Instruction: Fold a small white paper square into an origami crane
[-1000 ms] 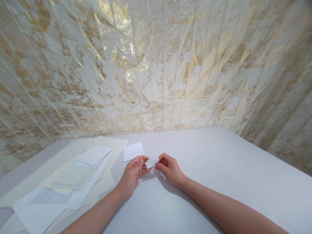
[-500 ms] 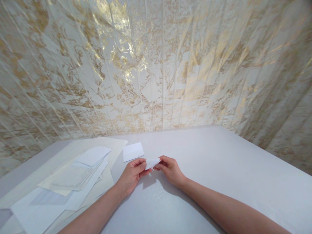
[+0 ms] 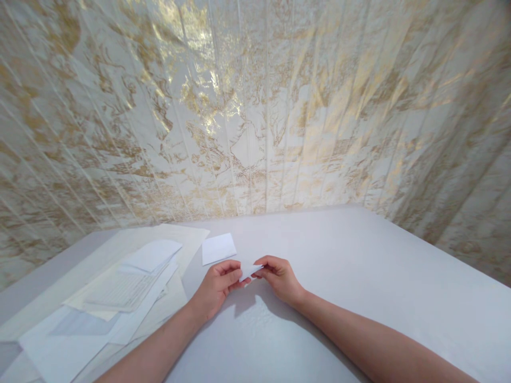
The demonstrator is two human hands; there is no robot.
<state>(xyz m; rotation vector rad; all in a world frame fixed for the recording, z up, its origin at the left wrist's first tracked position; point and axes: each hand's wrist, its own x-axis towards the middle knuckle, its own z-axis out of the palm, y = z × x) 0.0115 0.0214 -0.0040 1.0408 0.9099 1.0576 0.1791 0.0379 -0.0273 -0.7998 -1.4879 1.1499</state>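
Beside a loose pile of papers point(image 3: 115, 290), the left hand point(image 3: 217, 284), looser a second ago, pinches one end of a small white paper point(image 3: 248, 272) above the table point(image 3: 359, 260). The piece now shows a narrower, pointed outline, suggesting folding under way, as the right hand point(image 3: 280, 277) pinches its other end.

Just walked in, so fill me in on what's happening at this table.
A person's left hand and right hand pinch a small, folded-looking piece of white paper between them, over the pale table. A white sheet lies just beyond the left hand, and loose papers overlap in a pile at the left.
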